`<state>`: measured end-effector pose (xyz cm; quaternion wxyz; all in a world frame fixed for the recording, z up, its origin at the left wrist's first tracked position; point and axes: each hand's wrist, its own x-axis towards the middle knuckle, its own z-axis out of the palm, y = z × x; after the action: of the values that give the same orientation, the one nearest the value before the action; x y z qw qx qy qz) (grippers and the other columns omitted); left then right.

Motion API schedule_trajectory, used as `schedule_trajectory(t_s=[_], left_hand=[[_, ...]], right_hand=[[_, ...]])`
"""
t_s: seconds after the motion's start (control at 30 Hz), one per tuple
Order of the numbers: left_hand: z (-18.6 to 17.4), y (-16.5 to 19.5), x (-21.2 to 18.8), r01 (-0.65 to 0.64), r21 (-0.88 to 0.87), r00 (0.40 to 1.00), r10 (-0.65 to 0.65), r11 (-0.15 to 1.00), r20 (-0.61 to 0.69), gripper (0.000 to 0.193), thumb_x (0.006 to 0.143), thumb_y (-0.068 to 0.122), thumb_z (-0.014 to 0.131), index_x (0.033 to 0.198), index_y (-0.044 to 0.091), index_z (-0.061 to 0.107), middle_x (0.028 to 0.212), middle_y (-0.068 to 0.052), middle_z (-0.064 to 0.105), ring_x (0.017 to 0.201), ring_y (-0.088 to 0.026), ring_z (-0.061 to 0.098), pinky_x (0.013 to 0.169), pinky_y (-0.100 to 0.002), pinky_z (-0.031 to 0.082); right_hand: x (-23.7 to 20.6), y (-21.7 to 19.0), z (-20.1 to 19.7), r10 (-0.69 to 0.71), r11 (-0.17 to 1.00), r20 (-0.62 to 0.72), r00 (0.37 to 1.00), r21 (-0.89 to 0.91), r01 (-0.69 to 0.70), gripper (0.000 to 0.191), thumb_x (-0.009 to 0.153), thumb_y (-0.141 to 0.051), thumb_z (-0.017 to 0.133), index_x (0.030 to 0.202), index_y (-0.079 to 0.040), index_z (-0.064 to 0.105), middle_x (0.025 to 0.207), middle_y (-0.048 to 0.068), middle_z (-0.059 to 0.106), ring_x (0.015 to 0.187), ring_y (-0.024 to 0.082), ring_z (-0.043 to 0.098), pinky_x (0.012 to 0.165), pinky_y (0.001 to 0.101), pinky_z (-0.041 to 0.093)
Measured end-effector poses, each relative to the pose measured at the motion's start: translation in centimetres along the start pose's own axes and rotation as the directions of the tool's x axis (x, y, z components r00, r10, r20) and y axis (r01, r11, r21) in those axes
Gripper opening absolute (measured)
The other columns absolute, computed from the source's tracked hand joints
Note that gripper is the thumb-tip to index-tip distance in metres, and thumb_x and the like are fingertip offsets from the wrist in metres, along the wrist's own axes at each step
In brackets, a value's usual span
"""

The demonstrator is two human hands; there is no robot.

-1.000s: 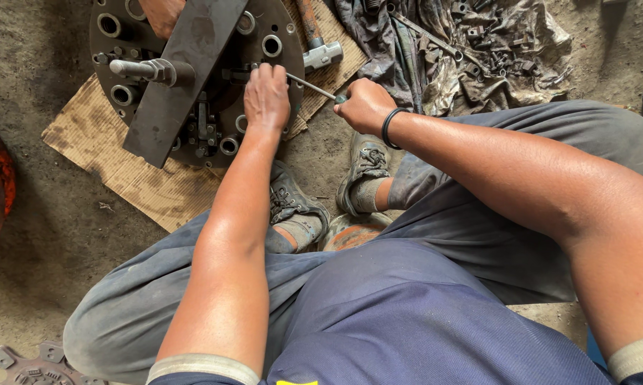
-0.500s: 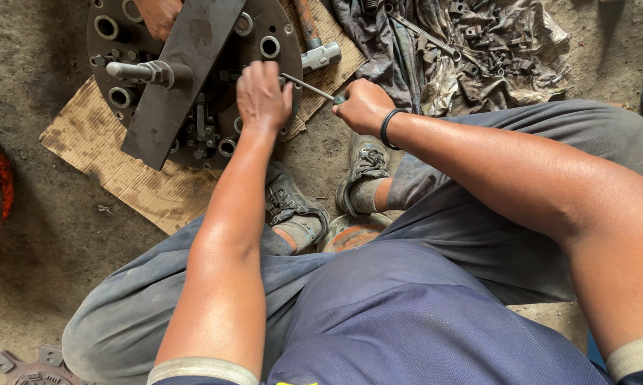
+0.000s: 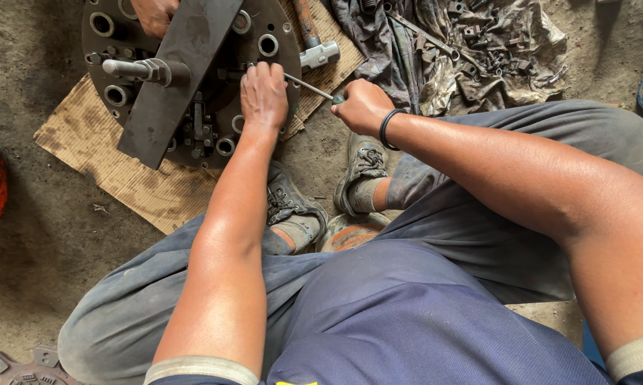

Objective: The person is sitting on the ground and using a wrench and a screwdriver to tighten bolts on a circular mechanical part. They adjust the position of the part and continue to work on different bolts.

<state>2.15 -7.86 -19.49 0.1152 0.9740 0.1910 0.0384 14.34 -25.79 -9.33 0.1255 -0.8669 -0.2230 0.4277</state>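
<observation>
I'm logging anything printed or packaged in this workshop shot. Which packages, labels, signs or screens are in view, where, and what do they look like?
No labels, signs or screens show.
Flattened cardboard sheet: brown, worn, lying on the dirt floor under the round metal plate, upper left.
Yellow mark: tiny patch on the navy shirt at the bottom edge; too cut off to tell what it is.
</observation>
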Motion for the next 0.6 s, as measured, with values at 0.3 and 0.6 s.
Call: schedule_trajectory(t_s=[0.3, 0.6], left_hand=[[0.45, -0.78, 0.27, 0.069, -0.011, 0.990, -0.067, 0.998, 0.127, 0.019, 0.097, 0.022, 0.073, 0.092, 0.007, 0.062, 0.088, -0.009, 0.058, 0.082, -0.024, 0.056, 0.074, -0.041, 0.049], [0.64, -0.29, 0.46, 0.093, -0.067, 0.995, -0.092, 0.993, 0.028, 0.025, 0.093, 0.027, 0.074, 0.090, 0.005, 0.062, 0.088, -0.012, 0.060, 0.081, -0.025, 0.058, 0.073, -0.042, 0.051]], right_hand=[[-0.10, -0.02, -0.08, 0.004, 1.000, 0.005, 1.000, -0.010, -0.004, 0.039, 0.090, -0.034, 0.075, 0.085, 0.005, 0.073, 0.073, 0.022, 0.069, 0.071, 0.035, 0.069, 0.073, 0.0486, 0.052], [-0.04, 0.05, -0.14, 0.007, 1.000, 0.000, 1.000, -0.012, -0.007, 0.039, 0.089, -0.034, 0.075, 0.086, 0.004, 0.073, 0.075, 0.023, 0.069, 0.074, 0.037, 0.070, 0.074, 0.0491, 0.052]])
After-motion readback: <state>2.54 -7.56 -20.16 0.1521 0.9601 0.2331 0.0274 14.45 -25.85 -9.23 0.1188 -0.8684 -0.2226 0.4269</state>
